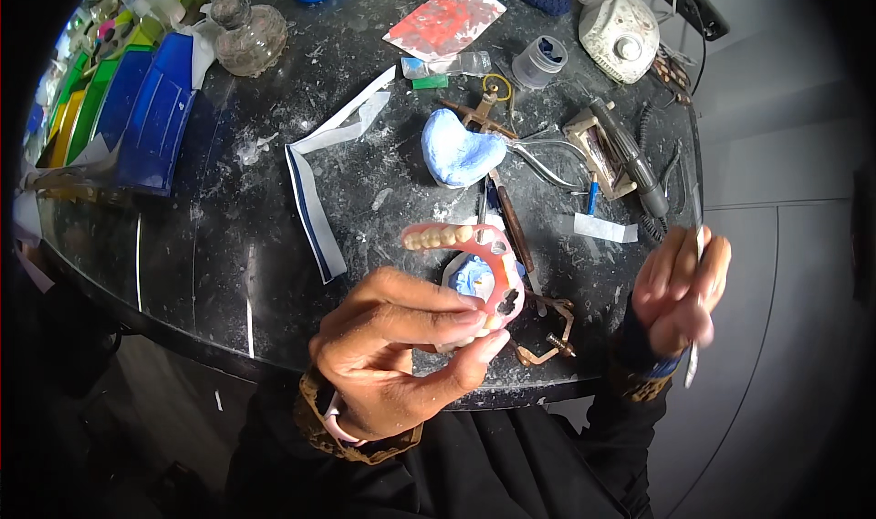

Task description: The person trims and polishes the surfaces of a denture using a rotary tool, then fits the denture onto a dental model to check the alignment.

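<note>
My left hand [406, 355] pinches a pink partial denture [502, 268] with cream-coloured teeth, raised above the bench's near part. Behind the denture, partly hidden, sits a small blue dental cast [470, 276]. My right hand [684, 286], out at the right edge of the bench, grips a long thin metal tool [692, 368] held roughly upright. A brass articulator frame [561, 332] lies between my hands. Just beyond them are a larger blue cast [461, 151], pliers [557, 168] and a wooden-handled instrument [511, 223].
The dark, dusty bench [210, 273] carries coloured bins [151, 118] at the left, glass vessels [251, 40], paper strips [310, 209], a red-stained sheet [443, 22], a jar [538, 63], a dark handpiece [630, 154] and a white machine [616, 36]. Grey flooring [771, 273] lies to the right.
</note>
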A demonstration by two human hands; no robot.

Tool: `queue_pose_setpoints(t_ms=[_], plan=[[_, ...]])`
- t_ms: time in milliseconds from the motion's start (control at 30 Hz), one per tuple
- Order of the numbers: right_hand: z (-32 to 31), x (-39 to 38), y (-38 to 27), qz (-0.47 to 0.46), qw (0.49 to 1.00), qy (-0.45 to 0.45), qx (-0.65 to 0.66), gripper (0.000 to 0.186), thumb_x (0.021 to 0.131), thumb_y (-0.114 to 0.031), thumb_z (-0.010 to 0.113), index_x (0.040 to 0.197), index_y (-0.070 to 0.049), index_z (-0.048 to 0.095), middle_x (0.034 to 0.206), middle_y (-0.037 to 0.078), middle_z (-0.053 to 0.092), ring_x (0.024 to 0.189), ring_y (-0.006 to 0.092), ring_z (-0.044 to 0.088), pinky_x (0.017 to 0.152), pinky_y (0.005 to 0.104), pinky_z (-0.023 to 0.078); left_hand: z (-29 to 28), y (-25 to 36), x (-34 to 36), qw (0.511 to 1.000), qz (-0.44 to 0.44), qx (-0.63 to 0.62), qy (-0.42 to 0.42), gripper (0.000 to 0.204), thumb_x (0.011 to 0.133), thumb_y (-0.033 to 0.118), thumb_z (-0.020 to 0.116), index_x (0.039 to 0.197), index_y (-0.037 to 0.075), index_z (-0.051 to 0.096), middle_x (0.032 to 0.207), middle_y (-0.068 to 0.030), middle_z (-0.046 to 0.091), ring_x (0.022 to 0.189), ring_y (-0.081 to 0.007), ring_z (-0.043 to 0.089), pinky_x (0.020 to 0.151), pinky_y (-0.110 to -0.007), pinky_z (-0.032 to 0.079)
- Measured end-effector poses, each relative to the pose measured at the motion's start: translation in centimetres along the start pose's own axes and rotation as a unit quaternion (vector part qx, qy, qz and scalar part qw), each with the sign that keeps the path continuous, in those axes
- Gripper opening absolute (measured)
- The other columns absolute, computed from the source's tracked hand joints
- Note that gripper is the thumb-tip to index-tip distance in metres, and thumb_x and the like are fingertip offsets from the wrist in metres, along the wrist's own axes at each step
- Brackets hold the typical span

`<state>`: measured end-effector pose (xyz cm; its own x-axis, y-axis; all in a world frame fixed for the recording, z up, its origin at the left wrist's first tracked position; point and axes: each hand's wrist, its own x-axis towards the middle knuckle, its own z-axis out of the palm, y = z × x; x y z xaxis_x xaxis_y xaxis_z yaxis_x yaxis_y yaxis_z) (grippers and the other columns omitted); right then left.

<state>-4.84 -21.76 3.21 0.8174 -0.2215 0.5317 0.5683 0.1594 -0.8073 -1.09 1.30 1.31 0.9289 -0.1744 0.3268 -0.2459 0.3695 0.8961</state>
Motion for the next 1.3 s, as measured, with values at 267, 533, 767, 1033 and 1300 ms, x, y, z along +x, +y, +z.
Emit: queue_pose_setpoints(t_ms=[267, 533, 767, 1033, 1300], plan=[[4.2, 0.0, -3.5, 0.08, 0.97, -0.192, -0.128, 0.022, 0.072, 0.001, 0.075, 0.09, 0.006, 0.064, 0.075, 0.018, 0.069, 0.077, 0.033, 0.07, 0.06, 0.0344, 0.059, -0.5, -0.5, 0.2, 0.979, 0.135, 0.137, -0.064, 0.024, 0.067, -0.008, 0.075, 0.08, 0.005, 0.059, 0.089, -0.0069, 0.058, 0.08, -0.0204, 0.065, 0.071, -0.033, 0.058], [5.4, 0.5, -3.7, -0.056, 0.901, -0.253, -0.349, 0.005, 0.076, 0.005, 0.063, 0.075, 0.0, 0.062, 0.059, 0.014, 0.064, 0.065, 0.0276, 0.07, 0.051, 0.0332, 0.059, -0.3, 0.3, -0.3, 0.978, 0.123, 0.162, -0.051, 0.024, 0.062, -0.004, 0.081, 0.079, 0.009, 0.07, 0.091, -0.0009, 0.067, 0.087, -0.0215, 0.068, 0.077, -0.033, 0.059], [5.6, 0.9, -4.8, 0.035, 0.91, -0.231, -0.342, 0.005, 0.072, 0.005, 0.072, 0.075, 0.005, 0.068, 0.065, 0.012, 0.067, 0.074, 0.026, 0.07, 0.057, 0.0291, 0.061, 0.1, 0.5, -0.6, 0.997, 0.002, 0.0, -0.075, 0.024, 0.066, -0.006, 0.077, 0.087, 0.0, 0.068, 0.1, -0.0071, 0.069, 0.083, -0.0216, 0.069, 0.073, -0.03, 0.058], [6.3, -0.5, -3.6, 0.309, 0.948, -0.064, -0.041, 0.013, 0.085, -0.01, 0.062, 0.084, 0.002, 0.058, 0.065, 0.022, 0.065, 0.067, 0.0334, 0.069, 0.063, 0.0416, 0.059, -0.1, 0.4, -1.4, 0.944, 0.161, 0.287, -0.019, 0.018, 0.065, 0.003, 0.078, 0.076, 0.015, 0.07, 0.086, 0.0099, 0.066, 0.074, -0.0076, 0.067, 0.06, -0.019, 0.055], [7.5, -3.2, -2.2, 0.336, 0.933, -0.03, 0.123, 0.011, 0.091, -0.008, 0.053, 0.101, -0.003, 0.055, 0.072, 0.021, 0.068, 0.086, 0.0353, 0.068, 0.077, 0.0436, 0.056, 0.4, -0.8, 0.0, 0.983, 0.18, 0.027, -0.012, 0.026, 0.063, -0.013, 0.075, 0.075, 0.002, 0.056, 0.091, -0.0133, 0.059, 0.081, -0.0267, 0.068, 0.062, -0.031, 0.06]])
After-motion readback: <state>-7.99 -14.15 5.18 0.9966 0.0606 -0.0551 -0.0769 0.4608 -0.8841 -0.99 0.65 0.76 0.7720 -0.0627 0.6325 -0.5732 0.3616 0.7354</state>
